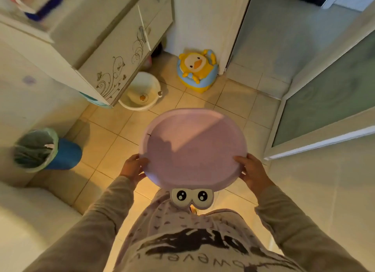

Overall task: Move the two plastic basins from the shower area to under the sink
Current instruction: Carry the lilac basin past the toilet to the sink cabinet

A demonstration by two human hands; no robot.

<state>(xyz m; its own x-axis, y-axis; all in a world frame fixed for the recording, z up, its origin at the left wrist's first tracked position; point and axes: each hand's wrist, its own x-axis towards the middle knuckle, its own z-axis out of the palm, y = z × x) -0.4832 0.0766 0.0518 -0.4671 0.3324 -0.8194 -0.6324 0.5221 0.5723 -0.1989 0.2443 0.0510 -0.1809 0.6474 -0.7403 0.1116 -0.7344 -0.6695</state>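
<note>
While a person stood on the tiled floor, the left hand [134, 166] and right hand [250, 171] gripped opposite rims of a pink basin [192, 147], fingers curled around its edges, carrying it at waist height. A white basin [142, 93] already sat under the sink cabinet [113, 54]; lowering the pink one beside it seemed next.

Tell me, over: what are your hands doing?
Both hands, left and right, gripping purple basin. White basin partly under sink cabinet. Floor ahead open.

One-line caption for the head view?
Both hands, left and right, carry a pink basin toward the sink cabinet, where a white basin already sits.
</note>
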